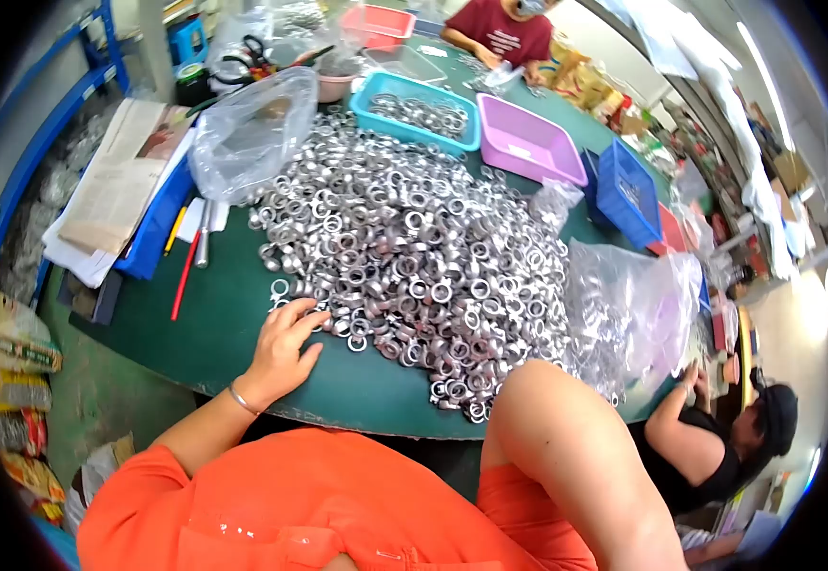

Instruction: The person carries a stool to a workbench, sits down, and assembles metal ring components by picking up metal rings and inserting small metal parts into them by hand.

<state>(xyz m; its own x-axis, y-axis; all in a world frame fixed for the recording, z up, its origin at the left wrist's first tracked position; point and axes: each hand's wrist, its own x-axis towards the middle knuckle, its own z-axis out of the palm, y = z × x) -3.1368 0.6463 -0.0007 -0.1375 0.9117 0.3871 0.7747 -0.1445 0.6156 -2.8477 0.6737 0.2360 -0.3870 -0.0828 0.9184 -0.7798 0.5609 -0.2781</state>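
Left hand [288, 344] palm-down, open, loosely spread

Blue rack [115, 43] at left, green floor [100, 381], dark green table [228, 285], tube light [764, 76] (glaring white) at upper right

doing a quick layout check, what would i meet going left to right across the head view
Newspaper, red pen or pencil, left hand, turquoise bin, purple bin, blue basket, black cap on a person.
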